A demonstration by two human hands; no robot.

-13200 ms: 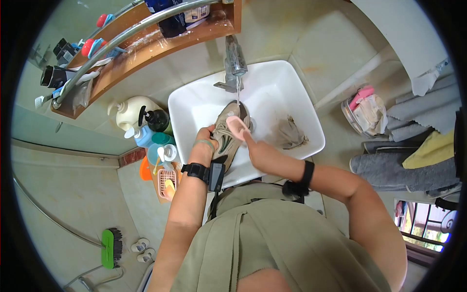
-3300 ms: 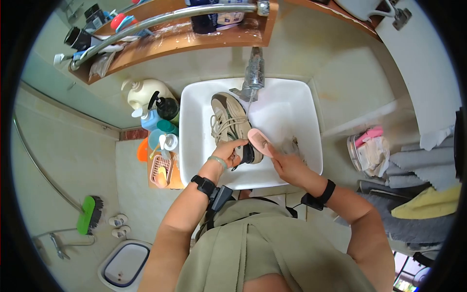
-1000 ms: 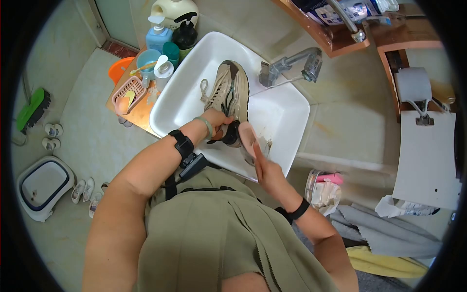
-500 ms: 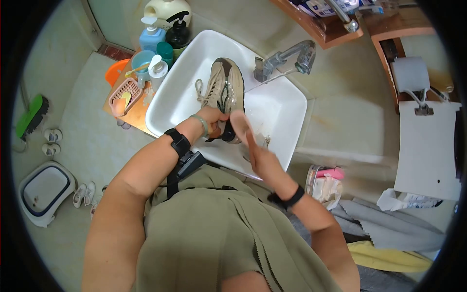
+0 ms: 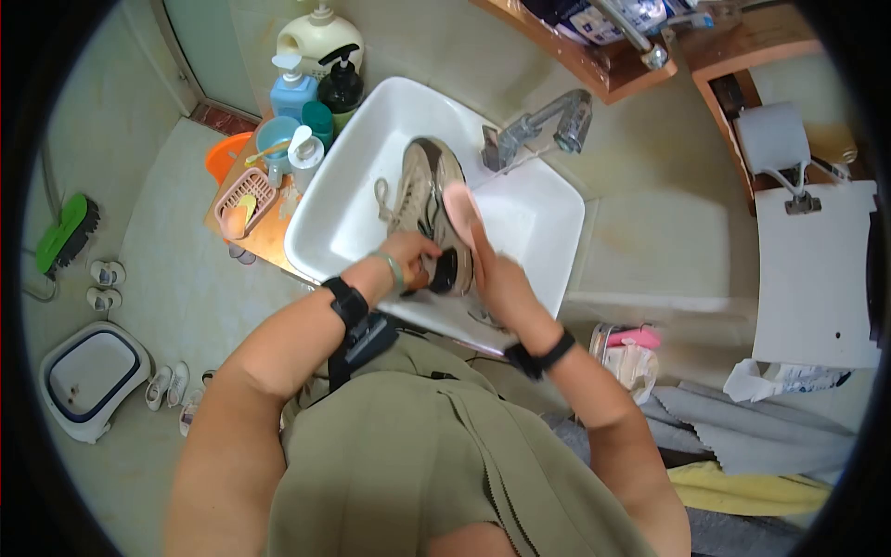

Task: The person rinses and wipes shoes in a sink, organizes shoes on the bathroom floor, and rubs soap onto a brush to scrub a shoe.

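A beige lace-up sneaker (image 5: 418, 190) lies on its side in the white sink (image 5: 306, 218), its toe pointing away from me. My left hand (image 5: 408, 260) is closed around the heel end of it. In my right hand (image 5: 506, 292) is a pale pink brush (image 5: 459, 212), its smooth back facing up. The brush is against the sneaker's right side, along the sole edge. Its bristles are hidden beneath it.
A metal faucet (image 5: 534, 135) reaches over the sink's far right side. Pump bottles (image 5: 293, 91), a blue cup (image 5: 276, 139) and a pink soap basket (image 5: 249, 197) crowd the ledge at left. A wooden shelf (image 5: 594, 60) juts out at upper right.
The brush has moved forward along the sneaker's side, up against it, with my right hand. My left hand keeps its hold on the heel. The whole view has shifted slightly.
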